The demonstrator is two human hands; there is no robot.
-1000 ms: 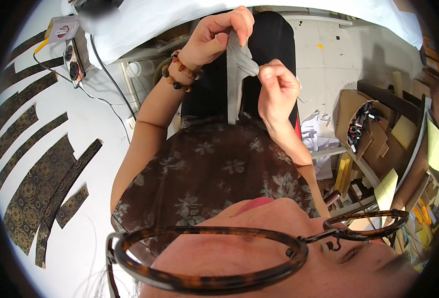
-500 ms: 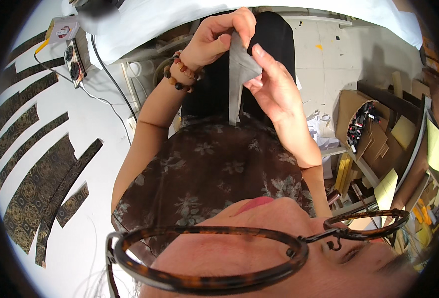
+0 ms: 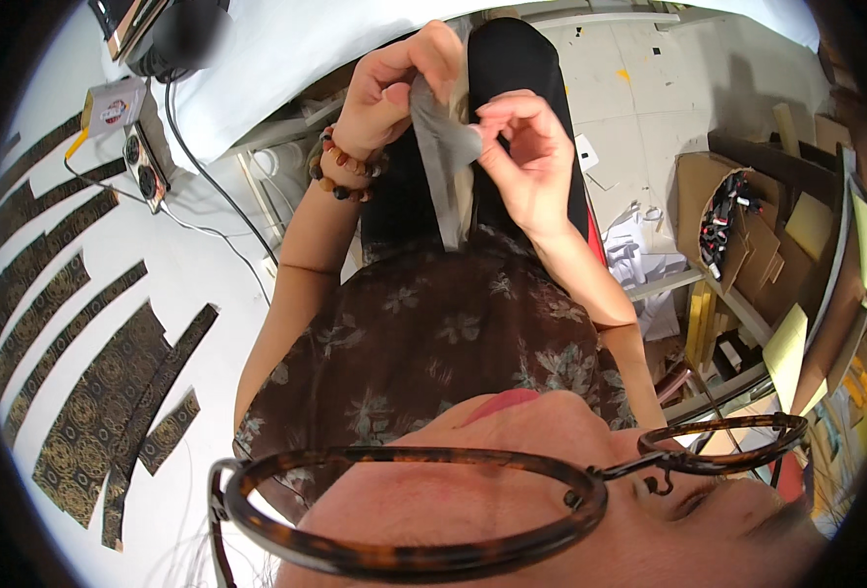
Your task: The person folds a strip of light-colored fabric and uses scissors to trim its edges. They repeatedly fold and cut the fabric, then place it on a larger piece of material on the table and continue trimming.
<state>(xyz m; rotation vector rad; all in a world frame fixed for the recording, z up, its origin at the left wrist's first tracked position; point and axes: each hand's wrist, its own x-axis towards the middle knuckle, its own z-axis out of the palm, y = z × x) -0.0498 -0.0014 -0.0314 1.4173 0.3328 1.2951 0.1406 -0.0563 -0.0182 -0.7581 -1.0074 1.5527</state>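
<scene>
Above my lap hangs a long grey strip point(image 3: 437, 171) that looks like thin cloth or paper, its lower end close to my waist. My left hand point(image 3: 401, 86) is closed on its upper part, thumb against curled fingers. On the other side, my right hand point(image 3: 529, 162) pinches a side flap of the strip between thumb and fingertips, pulling it out to the right. The flap is slightly blurred. Bead bracelets point(image 3: 345, 167) circle my left wrist.
Dark gold-patterned fabric pieces point(image 3: 90, 431) lie on the white table at left, near a power strip point(image 3: 142, 167) with cables. A dark blurred object point(image 3: 188, 39) stands at upper left. Right, a cardboard box point(image 3: 693, 201) and shelves hold boards and scraps.
Both hands and the strip have shifted slightly left in the picture. My right hand has gone from fingers extended along the flap to a pinch on its edge, stretching it sideways.
</scene>
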